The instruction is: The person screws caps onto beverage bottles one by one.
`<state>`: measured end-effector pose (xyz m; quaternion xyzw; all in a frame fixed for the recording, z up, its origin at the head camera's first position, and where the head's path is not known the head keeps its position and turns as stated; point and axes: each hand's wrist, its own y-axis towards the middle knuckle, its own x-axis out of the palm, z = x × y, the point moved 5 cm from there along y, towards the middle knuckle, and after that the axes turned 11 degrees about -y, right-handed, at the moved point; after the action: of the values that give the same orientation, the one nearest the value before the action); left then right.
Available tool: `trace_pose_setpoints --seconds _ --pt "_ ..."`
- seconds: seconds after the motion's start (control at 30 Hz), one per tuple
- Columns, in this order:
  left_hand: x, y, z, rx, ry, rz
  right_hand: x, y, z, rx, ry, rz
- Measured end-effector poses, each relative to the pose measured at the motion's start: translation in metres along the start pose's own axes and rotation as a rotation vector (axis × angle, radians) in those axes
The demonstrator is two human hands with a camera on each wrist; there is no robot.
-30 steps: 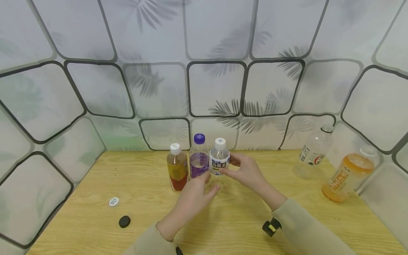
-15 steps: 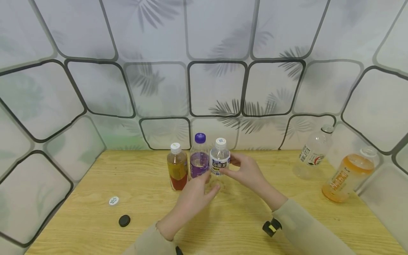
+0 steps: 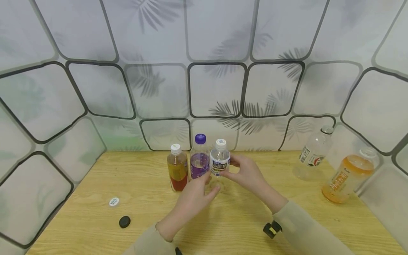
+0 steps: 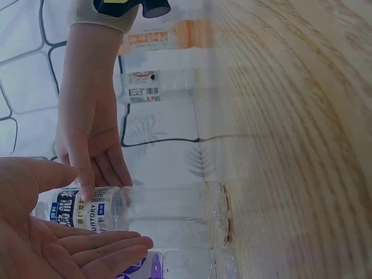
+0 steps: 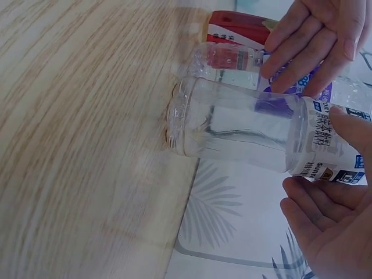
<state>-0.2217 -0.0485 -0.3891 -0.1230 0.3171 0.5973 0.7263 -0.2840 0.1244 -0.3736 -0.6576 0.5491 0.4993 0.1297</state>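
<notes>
Three capped bottles stand side by side at the middle back of the table. The rightmost is a clear tea bottle [image 3: 220, 165] with a white cap and a white-and-blue label, its base at the tabletop. My right hand [image 3: 247, 173] holds it at the label, thumb in front and fingers around the far side. My left hand [image 3: 193, 193] has straight fingers close to the purple-capped bottle [image 3: 199, 163], overlapping its lower part in the head view; the palm faces the tea bottle in the left wrist view. Left of these is a white-capped bottle [image 3: 177, 173] with red-brown contents.
On the left of the wooden table [image 3: 153, 219] lie a white cap [image 3: 113, 202] and a black cap [image 3: 124, 221]. At the right stand an uncapped clear bottle [image 3: 312, 154] and an orange-labelled bottle [image 3: 342, 180]. A patterned curtain [image 3: 213, 88] hangs behind.
</notes>
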Motion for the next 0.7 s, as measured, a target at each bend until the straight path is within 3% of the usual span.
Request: trace_pose_setpoints --seconds 0.7 --pt "0.001 -0.01 -0.01 -0.008 0.016 -0.008 0.004 -0.016 0.015 0.094 -0.021 -0.073"
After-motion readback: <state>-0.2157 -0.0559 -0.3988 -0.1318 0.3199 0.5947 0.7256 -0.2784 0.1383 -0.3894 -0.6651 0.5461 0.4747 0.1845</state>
